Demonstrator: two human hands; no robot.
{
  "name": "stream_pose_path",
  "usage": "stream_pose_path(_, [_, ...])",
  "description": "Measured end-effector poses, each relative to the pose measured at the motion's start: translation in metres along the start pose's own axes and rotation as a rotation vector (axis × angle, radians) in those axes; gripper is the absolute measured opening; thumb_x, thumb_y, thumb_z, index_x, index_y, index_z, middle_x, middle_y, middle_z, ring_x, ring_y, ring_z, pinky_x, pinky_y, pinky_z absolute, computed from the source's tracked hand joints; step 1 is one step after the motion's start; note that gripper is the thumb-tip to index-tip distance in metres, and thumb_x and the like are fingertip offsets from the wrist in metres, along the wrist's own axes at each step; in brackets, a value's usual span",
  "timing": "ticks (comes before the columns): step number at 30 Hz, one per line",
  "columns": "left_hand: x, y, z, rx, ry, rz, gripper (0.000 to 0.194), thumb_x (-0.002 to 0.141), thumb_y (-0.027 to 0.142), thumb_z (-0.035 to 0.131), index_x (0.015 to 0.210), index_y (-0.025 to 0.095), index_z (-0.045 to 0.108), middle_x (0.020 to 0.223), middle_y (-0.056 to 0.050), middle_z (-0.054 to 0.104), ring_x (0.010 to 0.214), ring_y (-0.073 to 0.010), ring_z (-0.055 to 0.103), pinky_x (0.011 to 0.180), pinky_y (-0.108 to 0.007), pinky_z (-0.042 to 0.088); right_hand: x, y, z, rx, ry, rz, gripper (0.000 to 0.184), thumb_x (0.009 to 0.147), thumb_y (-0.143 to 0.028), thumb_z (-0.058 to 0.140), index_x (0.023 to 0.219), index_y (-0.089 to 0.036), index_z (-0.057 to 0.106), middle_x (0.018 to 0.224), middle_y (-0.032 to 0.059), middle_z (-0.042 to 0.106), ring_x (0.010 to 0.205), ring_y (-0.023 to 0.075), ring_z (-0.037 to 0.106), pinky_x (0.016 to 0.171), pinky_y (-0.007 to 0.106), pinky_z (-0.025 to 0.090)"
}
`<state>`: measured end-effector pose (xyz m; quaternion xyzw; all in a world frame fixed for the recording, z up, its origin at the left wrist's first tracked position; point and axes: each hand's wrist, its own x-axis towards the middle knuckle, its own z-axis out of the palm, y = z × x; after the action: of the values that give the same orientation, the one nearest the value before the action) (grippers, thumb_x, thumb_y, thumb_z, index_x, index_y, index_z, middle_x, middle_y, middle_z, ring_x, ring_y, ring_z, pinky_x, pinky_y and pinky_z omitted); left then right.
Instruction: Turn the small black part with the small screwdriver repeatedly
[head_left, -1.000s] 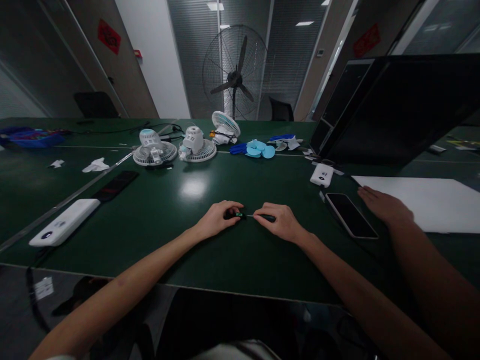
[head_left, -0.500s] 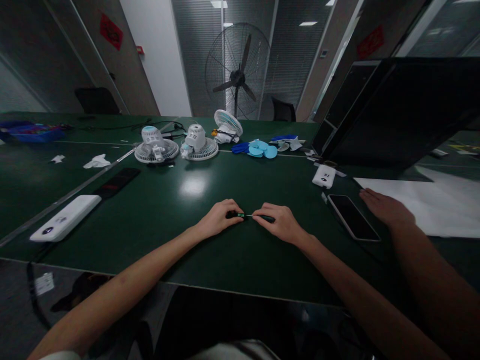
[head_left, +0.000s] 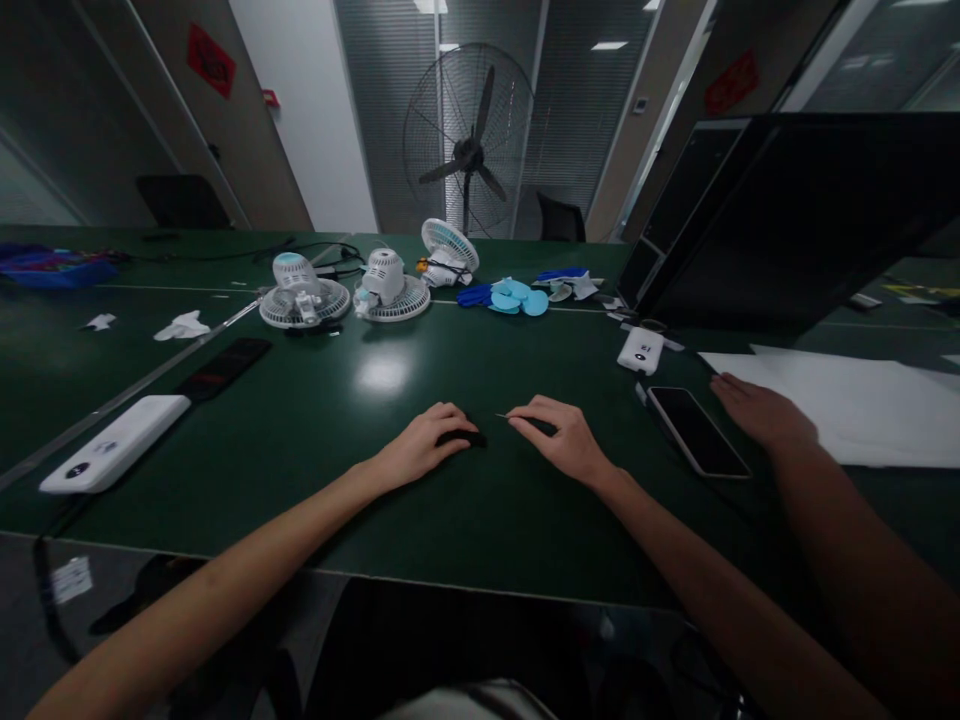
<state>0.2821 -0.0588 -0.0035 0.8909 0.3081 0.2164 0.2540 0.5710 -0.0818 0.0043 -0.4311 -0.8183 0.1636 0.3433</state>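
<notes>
Low over the green table, my left hand pinches a small black part whose exact kind I cannot make out. Its dark side faces up, partly covered by my fingers. Across a short gap, my right hand is closed around the dark handle of a screwdriver. The thin metal shaft points left toward the black part and is apart from it.
Several white fans stand at the table's back beside blue fan blades. White power banks lie left and right. A phone, another person's hand, white paper and a large black monitor occupy the right.
The screwdriver tip has come away from the black part, and the gap between my hands has widened. The green piece seen on the part earlier no longer shows. The other person's paper has shifted.
</notes>
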Motion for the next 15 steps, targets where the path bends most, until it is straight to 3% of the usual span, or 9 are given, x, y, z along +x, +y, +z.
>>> stream_pose_path(3, [-0.017, -0.017, -0.018, 0.019, -0.006, -0.016, 0.031, 0.104, 0.032, 0.05, 0.129, 0.026, 0.068, 0.125, -0.009, 0.062, 0.115, -0.0229, 0.059, 0.102, -0.038, 0.047, -0.001, 0.004, 0.0, 0.024, -0.017, 0.014, 0.024, 0.104, -0.039, 0.057, 0.115, -0.026, 0.074, 0.103, 0.0054, 0.072, 0.088, 0.0209, 0.068, 0.077, 0.036, 0.056])
stream_pose_path(5, [-0.031, -0.044, -0.041, 0.063, 0.045, -0.086, 0.03, 0.103, 0.033, 0.05, 0.125, 0.025, 0.069, 0.122, -0.009, 0.063, 0.113, -0.0237, 0.061, 0.101, -0.038, 0.048, -0.001, 0.006, 0.001, 0.028, -0.033, 0.017, 0.025, 0.104, -0.039, 0.057, 0.115, -0.025, 0.074, 0.102, 0.0055, 0.072, 0.088, 0.0208, 0.068, 0.077, 0.036, 0.056])
stream_pose_path(11, [-0.096, -0.158, -0.132, 0.353, 0.369, -0.518, 0.039, 0.094, 0.037, 0.059, 0.124, 0.016, 0.072, 0.115, -0.01, 0.066, 0.093, -0.0224, 0.064, 0.085, -0.03, 0.05, -0.001, 0.006, 0.001, 0.003, -0.046, 0.018, 0.026, 0.104, -0.039, 0.057, 0.115, -0.025, 0.075, 0.103, 0.0061, 0.073, 0.088, 0.0206, 0.068, 0.076, 0.035, 0.056])
stream_pose_path(13, [-0.113, -0.179, -0.149, 0.398, 0.42, -0.605, 0.043, 0.092, 0.037, 0.06, 0.127, 0.013, 0.07, 0.114, -0.01, 0.066, 0.091, -0.021, 0.063, 0.083, -0.029, 0.049, -0.001, 0.007, 0.001, -0.004, -0.039, 0.009, 0.026, 0.104, -0.039, 0.057, 0.115, -0.025, 0.075, 0.103, 0.0059, 0.073, 0.088, 0.0202, 0.069, 0.077, 0.035, 0.056])
stream_pose_path(15, [-0.122, -0.187, -0.155, 0.415, 0.445, -0.657, 0.044, 0.091, 0.037, 0.06, 0.127, 0.013, 0.07, 0.114, -0.009, 0.066, 0.091, -0.0203, 0.063, 0.085, -0.028, 0.049, -0.001, 0.008, 0.001, -0.008, -0.037, -0.001, 0.026, 0.104, -0.039, 0.057, 0.114, -0.025, 0.075, 0.102, 0.0056, 0.074, 0.087, 0.0201, 0.069, 0.078, 0.036, 0.056])
